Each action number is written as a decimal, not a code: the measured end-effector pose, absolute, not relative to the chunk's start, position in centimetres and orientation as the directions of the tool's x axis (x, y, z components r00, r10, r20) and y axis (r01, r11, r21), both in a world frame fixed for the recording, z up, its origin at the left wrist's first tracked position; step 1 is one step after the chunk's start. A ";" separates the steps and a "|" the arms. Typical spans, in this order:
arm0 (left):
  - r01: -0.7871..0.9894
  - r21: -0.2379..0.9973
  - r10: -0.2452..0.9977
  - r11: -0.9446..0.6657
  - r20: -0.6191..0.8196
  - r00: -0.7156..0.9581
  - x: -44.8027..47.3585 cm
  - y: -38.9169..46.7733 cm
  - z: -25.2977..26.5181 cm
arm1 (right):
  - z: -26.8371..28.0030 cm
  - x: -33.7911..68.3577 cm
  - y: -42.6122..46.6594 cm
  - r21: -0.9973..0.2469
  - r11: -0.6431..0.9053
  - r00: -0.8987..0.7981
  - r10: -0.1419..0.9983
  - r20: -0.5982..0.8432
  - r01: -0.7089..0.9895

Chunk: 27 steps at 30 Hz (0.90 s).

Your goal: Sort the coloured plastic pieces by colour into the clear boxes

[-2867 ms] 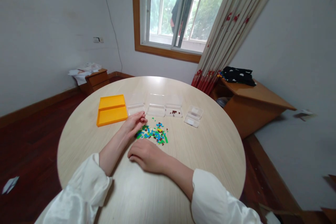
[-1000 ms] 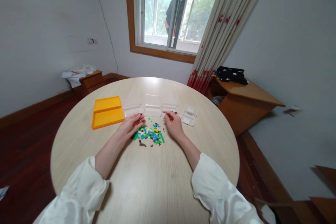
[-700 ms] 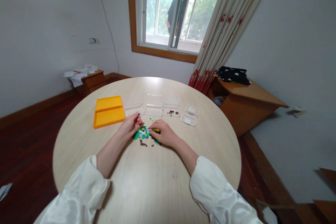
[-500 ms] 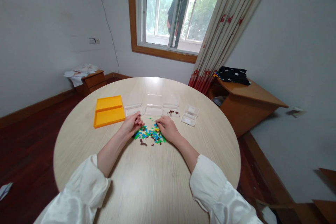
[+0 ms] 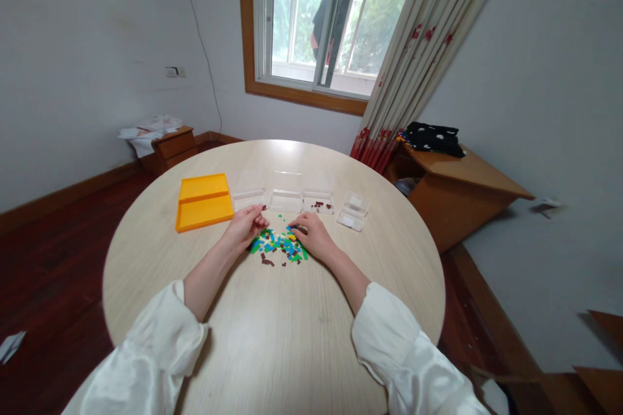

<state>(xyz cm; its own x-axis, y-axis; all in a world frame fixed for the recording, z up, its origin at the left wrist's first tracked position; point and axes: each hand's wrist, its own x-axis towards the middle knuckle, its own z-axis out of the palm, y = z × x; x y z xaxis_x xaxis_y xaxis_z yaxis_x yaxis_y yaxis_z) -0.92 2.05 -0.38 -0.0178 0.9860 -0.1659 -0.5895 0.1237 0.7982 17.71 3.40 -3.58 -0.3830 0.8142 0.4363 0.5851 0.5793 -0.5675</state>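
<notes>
- Many small plastic pieces in blue, green, brown and yellow [image 5: 275, 245] lie in a loose pile on a round table with a pale wood-grain top [image 5: 292, 337], between the two hands.
- Left hand [image 5: 244, 227]: at the pile's left edge, fingertips together on one small dark brown piece [image 5: 264, 207].
- Right hand [image 5: 314, 235]: low over the pile's right edge, fingers bent, thumb and fingertips at a small blue piece [image 5: 291, 228]. Cannot tell whether they grip it.
- Several loose brown pieces [image 5: 267, 262] lie at the near side of the pile.
- Three clear rectangular plastic boxes [image 5: 285, 210] stand open in a row beyond the pile; the rightmost contains a few dark brown bits [image 5: 318, 204].
- One smaller clear plastic box [image 5: 351, 213] stands open right of the row, slightly apart.
- One orange-yellow rectangular tray with two compartments [image 5: 204, 196] lies left of the row, just beside it.
</notes>
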 end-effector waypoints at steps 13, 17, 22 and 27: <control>-0.579 0.796 0.981 0.174 -0.193 0.029 -0.6 1.9 -0.1 | -2.6 17.2 2.8 -0.642 0.532 -0.289 0.844 0.451 0.552; -0.555 0.805 0.977 0.209 -0.198 0.081 -0.6 1.8 0.0 | -2.3 17.1 2.6 -0.718 0.488 -0.218 0.871 0.441 0.497; -0.561 0.806 0.980 0.189 -0.190 0.057 -0.6 1.7 -0.1 | -2.5 17.0 2.7 -0.737 0.490 -0.188 0.868 0.459 0.466; -0.556 0.817 0.987 0.154 -0.158 0.042 -0.8 1.8 -0.3 | -2.8 17.1 3.0 -0.740 0.499 -0.162 0.861 0.482 0.450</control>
<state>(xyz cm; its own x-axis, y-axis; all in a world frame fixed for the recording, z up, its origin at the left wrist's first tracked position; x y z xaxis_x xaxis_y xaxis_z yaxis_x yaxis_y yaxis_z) -0.76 1.83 -0.30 0.0417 0.9866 -0.1578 -0.5563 0.1542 0.8166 17.13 2.95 -2.76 -0.1624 0.8609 0.4821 0.4497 0.4995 -0.7405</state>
